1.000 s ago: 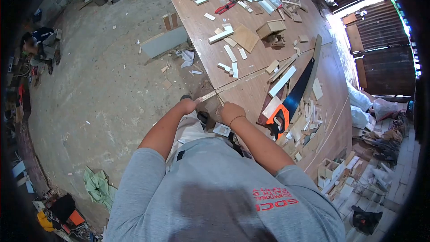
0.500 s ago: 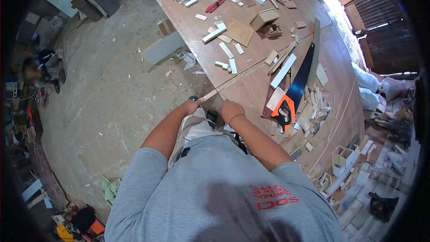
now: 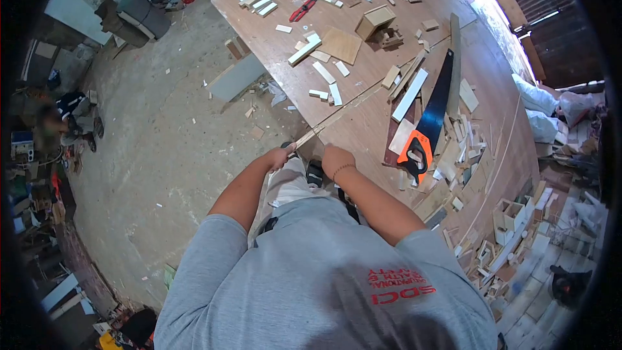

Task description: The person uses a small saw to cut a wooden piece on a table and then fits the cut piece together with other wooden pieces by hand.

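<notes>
My left hand [image 3: 280, 156] is closed round the near end of a thin wooden strip [image 3: 343, 114], which runs from the table's near edge up across the top. My right hand [image 3: 338, 159] is curled at the table's edge just right of the strip, with a beaded bracelet at the wrist; whatever its fingers hold is hidden. Right of it on the table [image 3: 259, 32], a hand saw [image 3: 433, 113] with an orange and black handle lies over wood scraps. A white-faced block [image 3: 410, 95] lies beside the blade.
Red-handled pliers [image 3: 302, 10], a square thin board [image 3: 341, 45] and a small wooden box [image 3: 375, 21] lie farther up the table. Wood pieces cover its right side. A grey board [image 3: 237, 78] stands left of the table. Another person [image 3: 71, 113] sits at the far left.
The view has shifted slightly, so the table, saw and floor items appear moved. My hands keep nearly the same pose at the strip and table edge.
</notes>
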The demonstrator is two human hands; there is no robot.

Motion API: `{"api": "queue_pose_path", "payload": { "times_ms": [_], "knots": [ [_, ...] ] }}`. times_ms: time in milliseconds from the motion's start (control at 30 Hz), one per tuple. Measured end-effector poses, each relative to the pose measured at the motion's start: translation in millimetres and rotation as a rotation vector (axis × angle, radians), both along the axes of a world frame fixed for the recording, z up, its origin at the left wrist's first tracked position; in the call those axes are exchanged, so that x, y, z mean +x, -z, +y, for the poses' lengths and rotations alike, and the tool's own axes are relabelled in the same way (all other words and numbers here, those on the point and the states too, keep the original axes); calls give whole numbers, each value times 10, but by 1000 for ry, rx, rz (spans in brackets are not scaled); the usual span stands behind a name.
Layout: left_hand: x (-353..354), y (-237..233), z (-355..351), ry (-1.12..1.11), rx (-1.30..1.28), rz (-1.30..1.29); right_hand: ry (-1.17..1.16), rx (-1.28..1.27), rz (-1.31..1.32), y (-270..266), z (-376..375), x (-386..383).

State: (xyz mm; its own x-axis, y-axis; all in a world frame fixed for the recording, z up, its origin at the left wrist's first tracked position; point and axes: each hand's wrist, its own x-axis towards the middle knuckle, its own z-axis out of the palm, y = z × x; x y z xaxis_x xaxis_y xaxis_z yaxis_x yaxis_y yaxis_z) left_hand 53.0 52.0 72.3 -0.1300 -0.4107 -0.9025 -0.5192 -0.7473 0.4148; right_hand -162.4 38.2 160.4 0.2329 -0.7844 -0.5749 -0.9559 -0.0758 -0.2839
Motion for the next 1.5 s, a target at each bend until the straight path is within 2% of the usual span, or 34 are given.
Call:
{"api": "queue_pose_path", "payload": {
  "times_ms": [33, 267, 333, 400, 500, 567, 600, 667, 733, 833, 933, 1100, 1200, 1267, 1367, 1433, 1500],
  "knots": [
    [-16, 10, -20, -22, 80, 34, 8, 2, 6, -17, 31, -58],
    [-19, -4, -14, -20, 92, 44, -89, 60, -6, 60, -379, 251],
    [-7, 12, -60, -13, 118, 42, 32, 85, 19, 214, -430, 355],
    [-1, 28, -23, 4, 153, 41, 39, 66, -7, 214, -250, 212],
    [12, 84, -24, 7, 100, 15, 56, 25, -17, 65, 98, -57],
    [-10, 198, 35, 45, -82, -68, 65, 12, 11, 23, 158, -178],
    [-50, 227, 42, 45, -88, -64, 66, 12, 18, -5, 126, -178],
    [-54, 272, 93, 103, -270, -225, 67, 16, 14, 12, 8, -72],
    [-57, 219, 89, 100, -246, -215, -29, 90, 10, 135, -274, 122],
    [-96, 99, 65, 110, -247, -209, 53, 109, 50, 246, -434, 358],
    [-112, 73, 59, 135, -258, -221, -26, 107, 4, 90, -353, 236],
    [-77, 188, 60, 137, -236, -202, 29, 51, 13, 23, -45, -4],
    [-78, 113, 28, 164, -270, -206, -12, 57, 40, -39, -187, -2],
    [-61, 90, 14, 164, -213, -200, -36, 73, 42, 77, -312, 174],
    [-67, 104, 24, 158, -231, -213, 55, 140, 62, 328, -400, 281],
    [-71, 107, 64, 156, -202, -191, -19, 68, -1, 232, -286, 172],
    [-53, 113, 13, 153, -189, -175, 12, 44, -17, 72, -93, 34]
  ]
}}
